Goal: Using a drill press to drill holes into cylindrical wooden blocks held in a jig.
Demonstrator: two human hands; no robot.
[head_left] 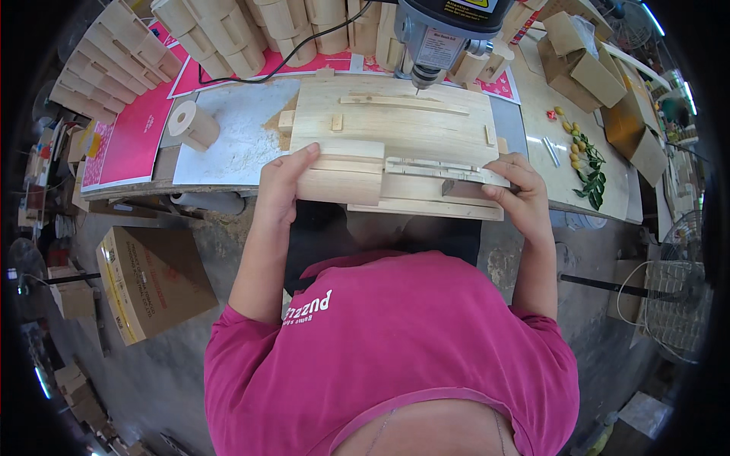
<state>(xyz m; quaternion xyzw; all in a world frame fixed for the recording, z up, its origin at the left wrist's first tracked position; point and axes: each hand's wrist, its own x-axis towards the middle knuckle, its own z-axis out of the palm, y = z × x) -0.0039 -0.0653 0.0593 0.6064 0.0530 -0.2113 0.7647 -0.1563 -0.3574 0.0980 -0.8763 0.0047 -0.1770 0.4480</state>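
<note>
My left hand (285, 182) is closed on the left end of a pale wooden cylinder (341, 186), its thumb along the top. A slot or step seems to run along the cylinder's side. In a pinch, my right hand (523, 190) grips the right end of a narrow notched wooden strip (437, 169). The strip's left end meets or lies close to the cylinder; I cannot tell whether they are joined. Both pieces are over the near edge of a wooden board (395, 125) with small strips fixed on it. Above the board's far edge hangs the chuck of a bench drill (437, 49).
Stacked wooden cylinders (220, 34) line the back left, near a black cable (285, 57). One hollow cylinder (194, 125) stands on a dusty white sheet (228, 129). At right lie yellow fruits with leaves (589, 171) and open cardboard boxes (582, 64). A carton (156, 281) sits on the floor.
</note>
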